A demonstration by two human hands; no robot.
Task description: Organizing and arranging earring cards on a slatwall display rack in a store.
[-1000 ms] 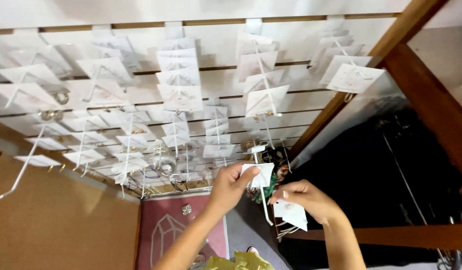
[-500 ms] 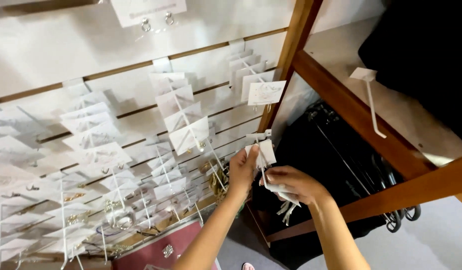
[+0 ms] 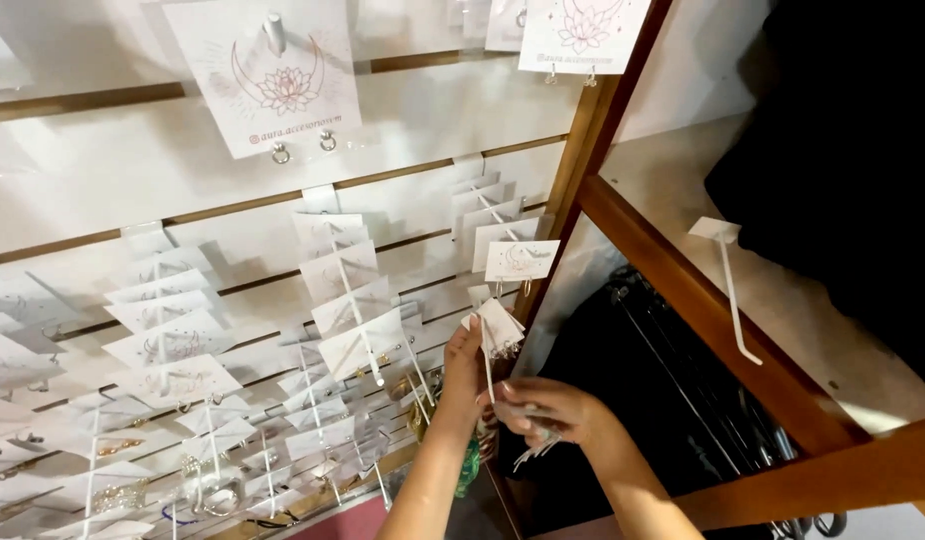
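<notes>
matt white paper jewellery cards (image 3: 348,300); glossy white plastic hooks (image 3: 731,290); smooth varnished wooden frame (image 3: 683,290); small shiny metal earrings (image 3: 301,148)

Left hand (image 3: 465,368): bare, no glove, no ring seen; forearm bare down to the frame edge, no sleeve in view. A green band or bracelet shows at the wrist, partly hidden. Right hand (image 3: 553,412): bare, fingers unadorned as far as visible; forearm bare, no sleeve, no watch.

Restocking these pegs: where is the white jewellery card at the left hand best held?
Probably pinch the white card by its side edges, as the left hand does from below. It hangs threaded on a thin peg, with small jewellery along its lower edge, so avoid that part.
</notes>
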